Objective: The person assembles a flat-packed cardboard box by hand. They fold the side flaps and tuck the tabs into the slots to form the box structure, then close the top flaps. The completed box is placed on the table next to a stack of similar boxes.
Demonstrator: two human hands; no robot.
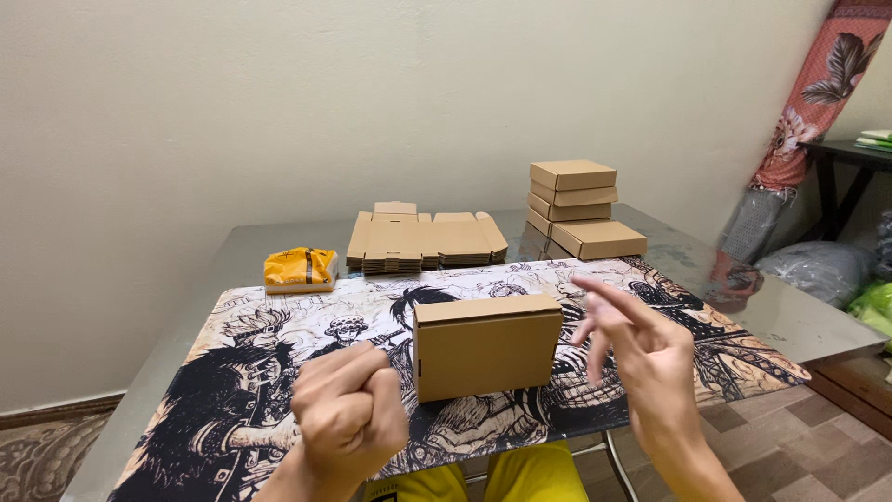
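Head view, the only view.

Progress, judged from the layout:
- Shows one closed box [488, 349] standing upright on the mat [269, 316], between the two hands and touching neither.
- Reads as fully folded: lid shut, no loose flap visible on the near face.
- Shows a stack of finished boxes [573, 195] at the far right of the table [780, 311], well apart from the hands.
- Shows a pile of flat blanks [423, 242] at the far middle, just beyond the mat edge, still unfolded.
- Suggests a batch partly done: several boxes formed, a thick pile of blanks left.

Hands:
- Left hand [348, 414]: clenched into a fist, nothing visible inside, low and just left of the box.
- Right hand [641, 358]: released, fingers [604, 293] spread and blurred by motion, gripping nothing, just right of the box.

Count:
- Box on the mat: one.
- Finished boxes in the stack: five as far as can be told, the lowest ones offset and partly overlapped.
- Flat blanks: one pile, many sheets, number not countable.
- Yellow packet [299, 269]: one, at the far left edge of the mat.
- Mat: one, printed in black and white.
- Table: one, grey and glossy.
- Hands: two, both the person's own.
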